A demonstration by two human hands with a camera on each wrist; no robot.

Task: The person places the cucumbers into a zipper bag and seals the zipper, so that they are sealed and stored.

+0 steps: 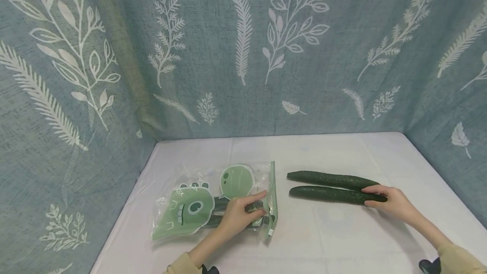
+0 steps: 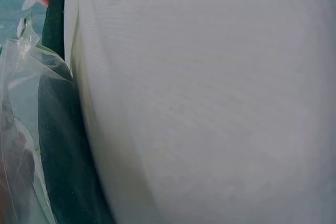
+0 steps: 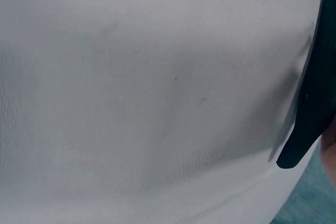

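Head view: left hand point(image 1: 236, 215) touches bag point(image 1: 194, 211), thumb and forefinger apart near its mouth. Right hand point(image 1: 397, 204) has fingers clamped on nearer cucumber point(image 1: 327, 195), at right end. Dark green lengths point(image 1: 220, 203) inside bag. Farther cucumber point(image 1: 323, 177) beside nearer, both right of bag on white desk point(image 1: 323, 240). Behind, leaf-print curtain point(image 1: 213, 54).

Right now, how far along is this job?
Probably partway through packing. Done: dark green shapes, likely cucumbers, show inside the bag. In hand: the left hand is at the bag's mouth, and the right hand grips the nearer cucumber by its right end. Still to do: that one and the farther cucumber lie outside, and the mouth looks unsealed.
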